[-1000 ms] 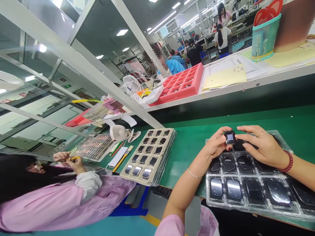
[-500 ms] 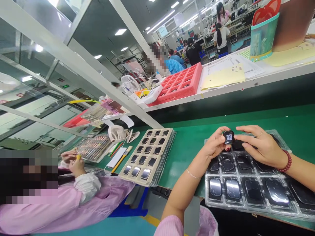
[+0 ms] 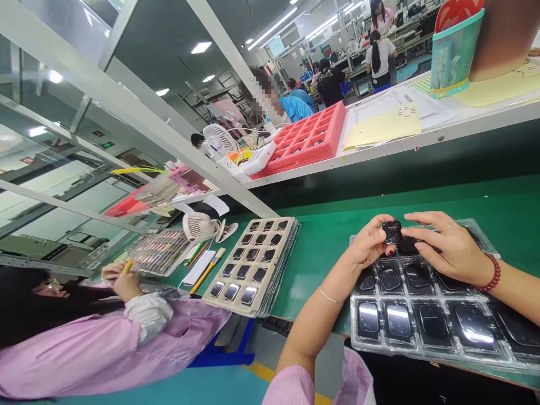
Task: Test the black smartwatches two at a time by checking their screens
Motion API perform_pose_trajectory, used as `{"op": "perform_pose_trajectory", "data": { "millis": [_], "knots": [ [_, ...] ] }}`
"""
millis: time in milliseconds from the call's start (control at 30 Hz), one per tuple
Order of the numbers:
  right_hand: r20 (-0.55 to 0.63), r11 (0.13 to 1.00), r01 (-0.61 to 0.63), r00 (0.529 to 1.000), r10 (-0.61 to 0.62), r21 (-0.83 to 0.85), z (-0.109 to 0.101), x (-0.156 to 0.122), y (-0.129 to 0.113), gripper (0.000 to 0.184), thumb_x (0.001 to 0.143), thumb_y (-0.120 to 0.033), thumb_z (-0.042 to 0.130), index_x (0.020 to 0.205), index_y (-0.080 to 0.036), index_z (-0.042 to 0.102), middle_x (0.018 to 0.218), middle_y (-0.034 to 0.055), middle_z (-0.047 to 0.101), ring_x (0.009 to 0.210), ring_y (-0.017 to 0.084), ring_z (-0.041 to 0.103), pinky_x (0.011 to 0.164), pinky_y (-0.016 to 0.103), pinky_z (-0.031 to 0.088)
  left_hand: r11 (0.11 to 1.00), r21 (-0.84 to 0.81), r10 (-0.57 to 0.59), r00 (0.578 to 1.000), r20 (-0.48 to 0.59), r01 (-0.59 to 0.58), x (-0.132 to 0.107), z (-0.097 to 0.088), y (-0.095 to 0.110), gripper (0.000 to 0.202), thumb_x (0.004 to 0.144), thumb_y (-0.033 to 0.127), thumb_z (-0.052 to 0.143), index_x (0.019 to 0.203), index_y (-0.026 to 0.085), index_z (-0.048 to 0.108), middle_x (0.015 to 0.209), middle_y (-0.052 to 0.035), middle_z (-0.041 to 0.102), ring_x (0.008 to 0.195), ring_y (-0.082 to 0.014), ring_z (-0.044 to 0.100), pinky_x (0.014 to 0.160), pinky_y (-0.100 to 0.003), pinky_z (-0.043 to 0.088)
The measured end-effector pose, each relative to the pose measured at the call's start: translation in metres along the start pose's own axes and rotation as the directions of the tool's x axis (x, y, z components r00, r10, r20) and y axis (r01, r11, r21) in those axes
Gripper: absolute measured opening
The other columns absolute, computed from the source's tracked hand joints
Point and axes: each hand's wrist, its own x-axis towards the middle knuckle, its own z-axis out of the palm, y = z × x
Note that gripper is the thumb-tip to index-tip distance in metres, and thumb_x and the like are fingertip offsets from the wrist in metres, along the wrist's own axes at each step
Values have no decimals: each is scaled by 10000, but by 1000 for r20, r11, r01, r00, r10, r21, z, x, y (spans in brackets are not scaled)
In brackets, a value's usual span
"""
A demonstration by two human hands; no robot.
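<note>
Two bare hands are counted: one left hand (image 3: 365, 247) and one right hand (image 3: 449, 250). One small black square device (image 3: 392, 232) is seen. One clear plastic blister tray (image 3: 485, 241) is counted, with five glossy black screens in its nearest row. One beige moulded tray (image 3: 272, 269) is counted, with fifteen dark pieces in five rows of three. Two small white desk fans (image 3: 198, 226), one red foam tray (image 3: 310, 140) and one co-worker in pink (image 3: 105, 349) are counted.

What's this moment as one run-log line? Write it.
left hand: pinches black module | right hand: fingers touch it | below: clear tray of black parts
</note>
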Motion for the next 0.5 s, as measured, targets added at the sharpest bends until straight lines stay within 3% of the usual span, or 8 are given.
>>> {"op": "perform_pose_trajectory", "data": {
  "millis": [300, 400, 500],
  "knots": [
    [-1, 997, 77, 997, -77, -20, -2, 4, -1, 358, 921, -98, 571, 1230, -231, 693, 1303, 144, 664, 1117, 322, 645, 917, 497, 560, 1000, 18, -26, 999, 19, 25, 1, -2, -1, 677, 656, 541, 855, 1169, 207, 566, 919, -22, 655, 544, -76, 563, 544, -233, 432],
    [-14, 999, 32, 999, -32, -10, 0, 5, -1, 455, 921, -221, 648, 1371, -201, 590, 1290, 168, 668, 1133, 334, 642, 946, 507, 545, 997, 64, -45, 997, 65, 41, 1, -2, -2, 755, 675, 572, 839, 1259, 202, 534, 935, -42, 679, 570, -94, 595, 580, -246, 458],
    [78, 1000, 9, 997, -8, -18, 2, 8, -5, 525, 905, -336, 691, 1381, -161, 556, 1219, 179, 699, 1083, 338, 658, 907, 492, 558, 989, 140, -68, 993, 98, 54, 3, -1, -6, 826, 677, 576, 841, 1325, 199, 496, 863, -17, 668, 583, -106, 611, 587, -243, 464]
  ]
}}
